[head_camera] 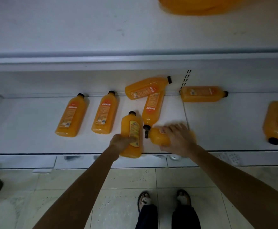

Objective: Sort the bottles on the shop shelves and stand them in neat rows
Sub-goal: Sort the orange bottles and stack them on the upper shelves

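Presently, two hazards noted. Left-hand bottle (132, 128) sits at front edge of shelf (35, 129), base apparently past lip and over tiled floor (126, 179); slack grip would mean drop. Right-hand bottle (158, 138) lies on side near front edge, cap just beside cap of slanted bottle (153, 108), which is pinned under crossing bottle (145, 88) at back edge; careless lift could set both rolling.

Left hand (121, 141): fingers wrapped round lower body of its bottle. Right hand (178, 136): palm down, fingers curled over its bottle. Both forearms extended, converging mid-shelf.
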The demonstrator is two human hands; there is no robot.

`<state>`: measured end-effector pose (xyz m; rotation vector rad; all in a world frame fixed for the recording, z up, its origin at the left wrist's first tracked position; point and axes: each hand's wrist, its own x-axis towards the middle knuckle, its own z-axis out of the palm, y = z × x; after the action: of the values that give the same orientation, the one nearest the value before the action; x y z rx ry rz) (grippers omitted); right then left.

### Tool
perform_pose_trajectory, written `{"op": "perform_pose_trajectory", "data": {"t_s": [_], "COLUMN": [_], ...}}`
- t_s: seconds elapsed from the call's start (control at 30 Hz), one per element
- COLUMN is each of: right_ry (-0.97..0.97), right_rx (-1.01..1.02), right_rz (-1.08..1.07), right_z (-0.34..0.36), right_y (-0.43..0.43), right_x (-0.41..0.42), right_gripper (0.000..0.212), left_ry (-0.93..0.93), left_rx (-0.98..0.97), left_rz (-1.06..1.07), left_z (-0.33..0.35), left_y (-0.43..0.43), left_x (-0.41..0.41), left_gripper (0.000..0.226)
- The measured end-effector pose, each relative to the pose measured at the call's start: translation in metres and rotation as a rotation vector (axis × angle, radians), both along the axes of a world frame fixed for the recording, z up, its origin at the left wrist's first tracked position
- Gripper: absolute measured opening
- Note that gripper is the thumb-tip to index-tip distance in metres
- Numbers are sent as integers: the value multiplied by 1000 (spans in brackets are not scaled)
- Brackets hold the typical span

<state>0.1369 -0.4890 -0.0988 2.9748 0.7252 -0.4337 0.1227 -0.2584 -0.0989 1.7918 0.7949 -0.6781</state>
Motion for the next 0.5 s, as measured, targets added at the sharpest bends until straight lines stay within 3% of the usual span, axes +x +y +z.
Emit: {"op": "perform_pose_trajectory", "data": {"t_s": [0.1, 0.23, 0.3, 0.37, 0.5], "right_ry": [153, 521, 706, 782, 780], "right_rx": [235, 990, 1205, 1305, 1274], "right_rz": [-216, -904, -1091, -1143, -1047], "right_z": [18, 31, 32, 36, 67], "right_y": [-2, -17, -29, -44, -95], "right_x": [-11, -27, -42, -61, -96], "right_gripper": [67, 45, 46, 45, 44], "left_ry": [-9, -76, -130, -202, -321], "left_rx": [20, -45, -14, 63, 85], "left_rz": [-91, -77, -90, -107, -172], "left_z": [9, 33, 45, 63, 102], "left_y": [4, -10, -24, -42, -95], "left_x": [-27, -60, -70, -79, -104], "left_gripper": [53, 43, 45, 53, 60]}}
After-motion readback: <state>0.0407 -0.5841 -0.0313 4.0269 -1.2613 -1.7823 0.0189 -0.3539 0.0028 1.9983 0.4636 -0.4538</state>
